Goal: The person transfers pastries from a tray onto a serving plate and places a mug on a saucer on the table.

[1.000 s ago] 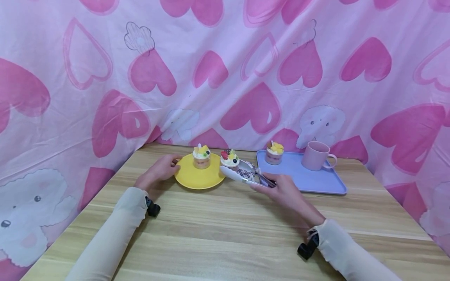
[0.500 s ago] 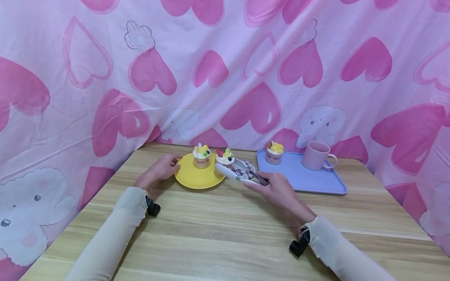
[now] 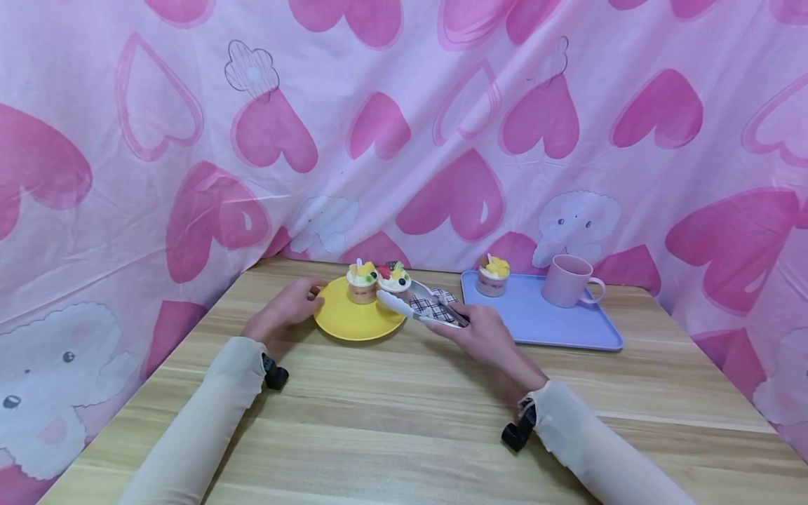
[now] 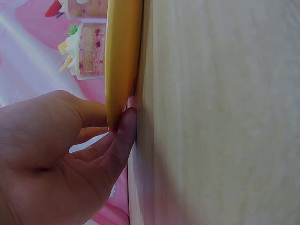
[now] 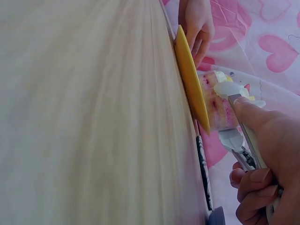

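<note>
My left hand point(image 3: 287, 303) pinches the yellow plate point(image 3: 356, 326) at its left rim. In the left wrist view the thumb lies over the rim and fingers reach under it. My right hand point(image 3: 485, 338) grips metal tongs with white scalloped tips point(image 3: 395, 304). Between those tips is a fruit-topped dessert cup point(image 3: 394, 279), upright over the plate's right side. Just left of it, a second dessert cup point(image 3: 362, 286) with yellow fruit stands on the plate. The right wrist view shows the tongs point(image 5: 251, 140) around the held cup's clear wall, close over the plate.
At the right a blue tray point(image 3: 558, 330) carries a third dessert cup point(image 3: 492, 279) and a pink mug point(image 3: 567, 283). A black-and-white checked piece point(image 3: 432, 308) lies behind the tongs. Beyond the wooden table point(image 3: 379, 421) hangs a pink heart-print cloth point(image 3: 454, 196).
My right hand has moved left with the tongs and dessert cup, from beside the plate's right edge to over the plate, close to the second cup. The left hand and plate have stayed put.
</note>
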Demonstrator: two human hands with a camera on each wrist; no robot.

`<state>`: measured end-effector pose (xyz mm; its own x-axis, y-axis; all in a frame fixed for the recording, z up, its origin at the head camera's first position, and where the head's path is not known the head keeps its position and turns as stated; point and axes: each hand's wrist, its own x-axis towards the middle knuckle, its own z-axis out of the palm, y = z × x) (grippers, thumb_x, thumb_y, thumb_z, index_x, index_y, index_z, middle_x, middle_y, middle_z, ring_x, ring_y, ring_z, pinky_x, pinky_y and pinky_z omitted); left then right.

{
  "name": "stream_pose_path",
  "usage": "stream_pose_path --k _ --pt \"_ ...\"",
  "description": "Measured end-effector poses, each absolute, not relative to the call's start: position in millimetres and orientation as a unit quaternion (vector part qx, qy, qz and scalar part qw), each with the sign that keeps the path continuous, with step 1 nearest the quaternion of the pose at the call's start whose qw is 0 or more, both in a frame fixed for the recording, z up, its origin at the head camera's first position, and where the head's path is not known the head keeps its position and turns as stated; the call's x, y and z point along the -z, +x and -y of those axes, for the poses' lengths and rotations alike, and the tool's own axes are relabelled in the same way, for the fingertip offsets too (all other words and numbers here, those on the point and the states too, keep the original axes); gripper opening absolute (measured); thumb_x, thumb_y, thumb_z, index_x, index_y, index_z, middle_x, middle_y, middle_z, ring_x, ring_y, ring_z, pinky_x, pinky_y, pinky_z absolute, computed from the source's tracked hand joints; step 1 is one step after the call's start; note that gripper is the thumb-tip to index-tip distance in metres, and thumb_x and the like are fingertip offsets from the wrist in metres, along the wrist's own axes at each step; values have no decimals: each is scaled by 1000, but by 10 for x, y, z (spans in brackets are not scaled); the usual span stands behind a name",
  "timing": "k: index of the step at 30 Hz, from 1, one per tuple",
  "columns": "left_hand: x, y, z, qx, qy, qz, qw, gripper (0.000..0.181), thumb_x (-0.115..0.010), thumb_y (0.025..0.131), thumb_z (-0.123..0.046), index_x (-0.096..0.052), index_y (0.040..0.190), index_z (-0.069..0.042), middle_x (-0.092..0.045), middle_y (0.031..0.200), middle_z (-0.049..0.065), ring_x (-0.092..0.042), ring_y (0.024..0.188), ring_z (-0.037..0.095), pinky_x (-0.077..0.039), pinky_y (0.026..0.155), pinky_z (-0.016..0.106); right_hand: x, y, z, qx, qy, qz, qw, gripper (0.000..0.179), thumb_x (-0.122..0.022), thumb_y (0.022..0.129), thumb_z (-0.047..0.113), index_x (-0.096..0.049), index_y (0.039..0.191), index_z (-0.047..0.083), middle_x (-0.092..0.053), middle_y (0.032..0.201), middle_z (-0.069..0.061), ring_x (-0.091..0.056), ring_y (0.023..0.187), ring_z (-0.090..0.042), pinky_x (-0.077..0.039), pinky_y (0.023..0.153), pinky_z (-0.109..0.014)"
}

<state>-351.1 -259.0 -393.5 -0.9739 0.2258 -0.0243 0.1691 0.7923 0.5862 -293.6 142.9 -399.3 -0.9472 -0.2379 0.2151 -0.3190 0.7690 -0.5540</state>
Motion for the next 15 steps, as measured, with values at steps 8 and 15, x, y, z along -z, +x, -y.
stream_pose_path --k 8,15 --pt "3943 -3524 2597 -311 107 -943 50 54 -55 110 -13 -46 160 3 -60 149 29 -61 132 40 -53 117 56 4037 -2990 -1348 -297 143 942 65 87 -77 86 74 -66 151 17 -72 103 -6 -60 88 -21 -47 67 -30" --pt "3954 -3541 2610 -307 110 -944 47 54 -56 110 -14 -46 160 3 -61 147 28 -62 131 40 -54 115 55 4046 -3035 -1309 -302 139 942 51 87 -76 87 75 -64 153 19 -71 100 -6 -57 89 -22 -44 69 -30"
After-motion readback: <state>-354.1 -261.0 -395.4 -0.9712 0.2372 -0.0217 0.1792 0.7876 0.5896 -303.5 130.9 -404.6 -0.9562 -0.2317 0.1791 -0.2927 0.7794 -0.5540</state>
